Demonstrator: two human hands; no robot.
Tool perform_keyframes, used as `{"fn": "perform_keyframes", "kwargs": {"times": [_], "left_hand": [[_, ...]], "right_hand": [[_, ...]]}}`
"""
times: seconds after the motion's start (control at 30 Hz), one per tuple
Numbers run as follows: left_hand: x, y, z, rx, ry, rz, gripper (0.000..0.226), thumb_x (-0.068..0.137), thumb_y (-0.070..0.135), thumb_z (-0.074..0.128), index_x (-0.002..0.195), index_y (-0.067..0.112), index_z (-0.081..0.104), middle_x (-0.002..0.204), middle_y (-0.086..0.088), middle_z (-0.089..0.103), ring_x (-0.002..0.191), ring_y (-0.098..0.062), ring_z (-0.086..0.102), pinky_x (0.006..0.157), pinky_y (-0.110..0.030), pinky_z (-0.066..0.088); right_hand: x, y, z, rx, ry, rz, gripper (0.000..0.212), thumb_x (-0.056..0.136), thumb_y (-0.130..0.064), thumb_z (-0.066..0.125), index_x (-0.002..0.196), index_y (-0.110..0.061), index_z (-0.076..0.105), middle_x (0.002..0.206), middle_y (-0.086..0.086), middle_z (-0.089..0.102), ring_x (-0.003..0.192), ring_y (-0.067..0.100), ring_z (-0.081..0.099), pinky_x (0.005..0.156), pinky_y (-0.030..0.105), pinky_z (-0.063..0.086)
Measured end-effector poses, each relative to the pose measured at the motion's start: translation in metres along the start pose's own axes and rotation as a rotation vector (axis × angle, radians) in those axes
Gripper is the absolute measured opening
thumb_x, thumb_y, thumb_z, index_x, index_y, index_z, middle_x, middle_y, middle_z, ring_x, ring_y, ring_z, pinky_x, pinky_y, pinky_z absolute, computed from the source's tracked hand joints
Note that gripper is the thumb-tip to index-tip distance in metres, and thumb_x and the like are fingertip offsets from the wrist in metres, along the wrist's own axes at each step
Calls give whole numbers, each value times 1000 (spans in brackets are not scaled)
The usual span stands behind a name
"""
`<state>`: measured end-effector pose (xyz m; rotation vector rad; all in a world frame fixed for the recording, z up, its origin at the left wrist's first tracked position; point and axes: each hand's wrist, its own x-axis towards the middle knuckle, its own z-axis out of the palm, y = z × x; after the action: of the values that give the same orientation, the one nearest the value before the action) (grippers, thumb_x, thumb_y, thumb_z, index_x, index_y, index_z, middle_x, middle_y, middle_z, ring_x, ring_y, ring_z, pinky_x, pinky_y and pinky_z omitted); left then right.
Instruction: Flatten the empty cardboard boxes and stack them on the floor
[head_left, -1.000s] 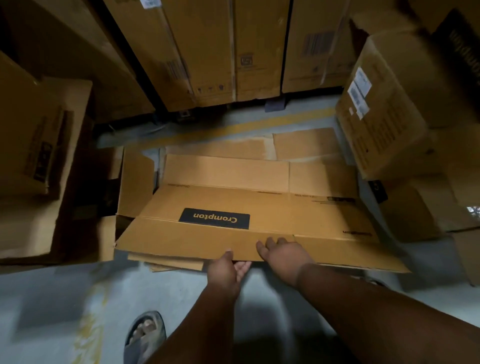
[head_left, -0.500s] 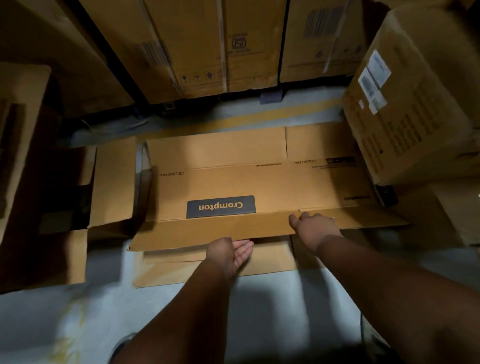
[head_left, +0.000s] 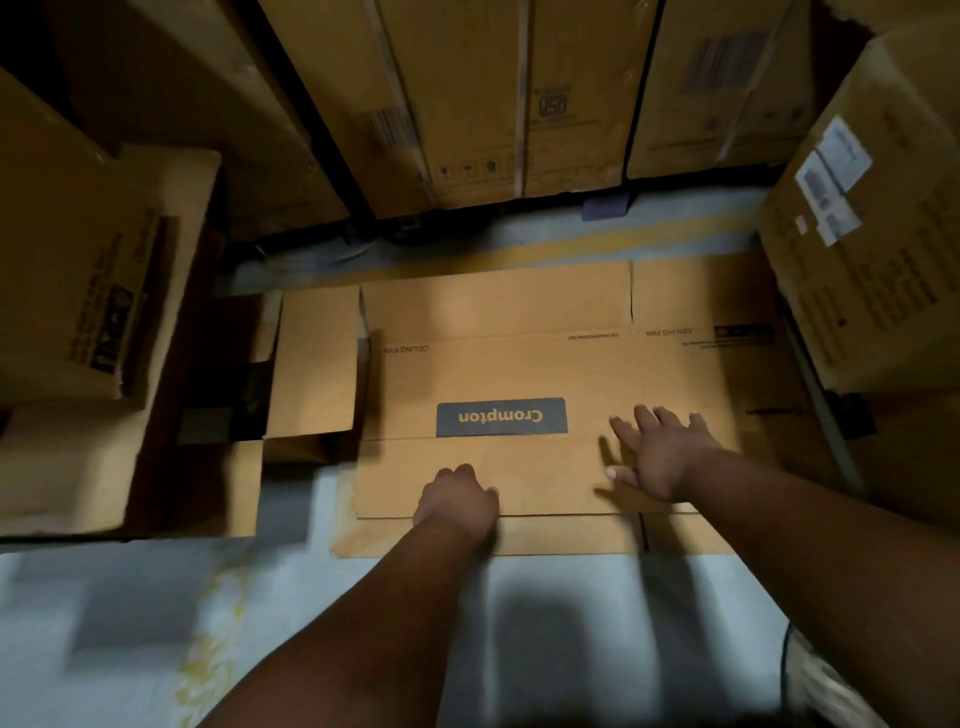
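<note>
A flattened brown cardboard box (head_left: 519, 364) with a dark "Crompton" label lies flat on the grey floor, on top of another flattened sheet (head_left: 571, 538) whose near edge sticks out below it. My right hand (head_left: 662, 452) presses on the box's near right part with fingers spread and straight. My left hand (head_left: 457, 499) rests on the near flap with its fingers bent down onto the cardboard, holding nothing.
An opened box (head_left: 311, 364) with raised flaps stands at the left, beside a larger box (head_left: 78, 312). Tall cartons (head_left: 519, 104) line the back wall. A labelled box (head_left: 872, 234) crowds the right. Bare grey floor (head_left: 156, 623) lies near me.
The box was held tilted above the pile by its near edge; it has dropped flat onto the sheet beneath. Both hands have moved from its edge onto its top surface.
</note>
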<state>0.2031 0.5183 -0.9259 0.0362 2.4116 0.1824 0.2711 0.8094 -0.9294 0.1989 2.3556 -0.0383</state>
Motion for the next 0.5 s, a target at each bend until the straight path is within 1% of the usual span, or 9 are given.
{"fn": "perform_keyframes", "kwargs": {"times": [0.07,0.2,0.3,0.4,0.43,0.47,0.5], "left_hand": [[-10,-3,-33,49,56,69,47,109,49,50,139,13,59,135,-13,59,126,-34,59,101,-42,50],[-44,-10,-114,64,247,126,44,108,49,51,133,15,62,129,-10,60,118,-33,61,95,-41,53],[-85,-20,-182,51,403,134,44,108,50,51,134,18,63,131,-8,61,117,-33,62,95,-43,56],[-137,-37,-253,10,517,163,42,109,49,50,131,17,65,139,-9,58,121,-32,61,91,-39,51],[-156,-45,-276,-1,560,175,42,109,49,49,130,17,65,140,-9,59,121,-31,61,93,-38,51],[-175,-53,-298,-2,618,187,41,108,49,49,129,18,66,136,-8,60,118,-29,62,95,-40,54],[-196,-61,-320,-4,687,192,39,108,49,50,127,20,67,127,-4,61,114,-27,62,95,-42,56]], "right_hand": [[-10,-13,-32,4,57,-40,88,105,-78,29,175,-33,0,183,9,2,168,38,6,128,68,18],[-44,-46,-116,-9,250,-110,82,107,-76,29,174,-33,8,182,9,8,167,35,11,127,68,20],[-82,-75,-189,-4,369,-170,82,108,-75,29,175,-34,6,183,9,1,168,34,5,130,68,15],[-132,-108,-261,-3,497,-247,85,107,-76,28,175,-34,1,184,8,-3,169,34,2,131,66,15],[-151,-121,-282,-4,532,-274,85,107,-76,28,175,-35,-2,184,8,-4,169,33,1,131,65,14],[-169,-135,-302,-12,570,-296,85,107,-76,28,175,-35,-4,184,7,-5,169,32,-1,132,65,14],[-188,-149,-321,-21,614,-311,86,107,-76,28,175,-36,-4,184,6,-5,169,32,-2,132,65,13]]}}
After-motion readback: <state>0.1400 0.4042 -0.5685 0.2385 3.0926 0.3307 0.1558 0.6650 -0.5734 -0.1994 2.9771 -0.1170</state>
